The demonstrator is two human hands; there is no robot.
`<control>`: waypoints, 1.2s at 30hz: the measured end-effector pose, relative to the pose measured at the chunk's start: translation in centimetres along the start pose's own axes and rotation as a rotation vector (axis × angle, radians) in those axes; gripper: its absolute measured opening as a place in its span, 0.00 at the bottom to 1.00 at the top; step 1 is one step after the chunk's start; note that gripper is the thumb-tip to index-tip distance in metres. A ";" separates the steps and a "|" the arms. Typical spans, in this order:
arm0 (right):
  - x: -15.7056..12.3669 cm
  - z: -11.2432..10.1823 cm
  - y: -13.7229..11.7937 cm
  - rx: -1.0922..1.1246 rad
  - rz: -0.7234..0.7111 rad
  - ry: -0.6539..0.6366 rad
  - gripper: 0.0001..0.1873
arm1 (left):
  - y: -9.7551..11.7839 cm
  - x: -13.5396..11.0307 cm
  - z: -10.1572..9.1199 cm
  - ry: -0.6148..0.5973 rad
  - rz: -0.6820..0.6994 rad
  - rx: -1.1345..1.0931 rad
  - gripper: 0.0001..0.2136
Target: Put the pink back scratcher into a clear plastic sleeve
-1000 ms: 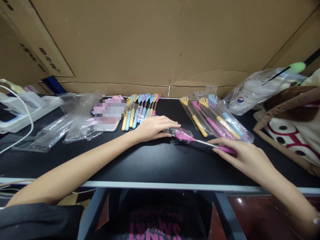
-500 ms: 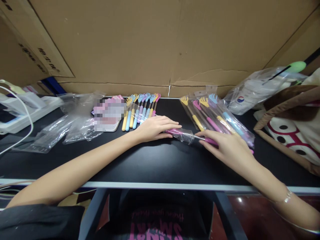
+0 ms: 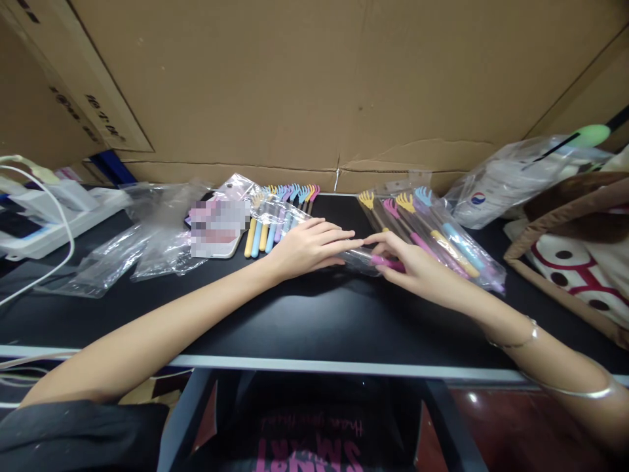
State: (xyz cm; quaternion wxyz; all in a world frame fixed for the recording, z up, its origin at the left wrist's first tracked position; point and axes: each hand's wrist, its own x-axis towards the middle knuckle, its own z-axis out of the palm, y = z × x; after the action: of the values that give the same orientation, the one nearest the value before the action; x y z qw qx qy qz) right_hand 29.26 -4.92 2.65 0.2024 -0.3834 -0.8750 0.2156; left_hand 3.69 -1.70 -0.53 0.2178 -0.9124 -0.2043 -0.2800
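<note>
My left hand (image 3: 314, 249) lies over a clear plastic bag (image 3: 361, 261), its fingers closed around it. The bag's other end reaches past that hand over a row of back scratchers with yellow, blue and purple handles (image 3: 256, 237). My right hand (image 3: 413, 265) pinches the pink handle of a back scratcher (image 3: 387, 263) at the bag's near right end. The front of this scratcher is in the bag or behind my left fingers; I cannot see its head. Right of my hands, several back scratchers in clear bags (image 3: 459, 249) lie side by side.
Crumpled clear bags (image 3: 147, 229) and a partly blurred flat item (image 3: 221, 229) lie to the left, beside a white power strip (image 3: 73, 219) with cables. At the right stand a bagged drink cup (image 3: 491, 190) and a brown-and-white cloth bag (image 3: 565, 262). Cardboard (image 3: 295, 85) walls the back.
My right hand has moved left with the pink handle, close to my left fingers. The bag's far end now sticks out above the left row of scratchers.
</note>
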 end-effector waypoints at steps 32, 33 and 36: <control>0.9 -1.5 1.1 0.081 -0.021 0.057 0.18 | -2.8 -0.5 -7.0 -0.322 -0.199 0.027 0.22; 0.9 -1.5 1.0 0.078 -0.016 0.056 0.17 | -2.7 -0.5 -6.9 -0.314 -0.196 0.021 0.20; 0.9 -1.4 0.9 0.044 -0.021 0.053 0.16 | -2.5 -0.6 -6.7 -0.291 -0.184 0.019 0.15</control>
State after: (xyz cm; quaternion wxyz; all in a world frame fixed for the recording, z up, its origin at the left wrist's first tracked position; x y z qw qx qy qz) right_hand 30.00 -3.35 3.52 0.2364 -0.3751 -0.8683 0.2226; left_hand -0.86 -3.20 4.85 0.1679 -0.9186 -0.3190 -0.1619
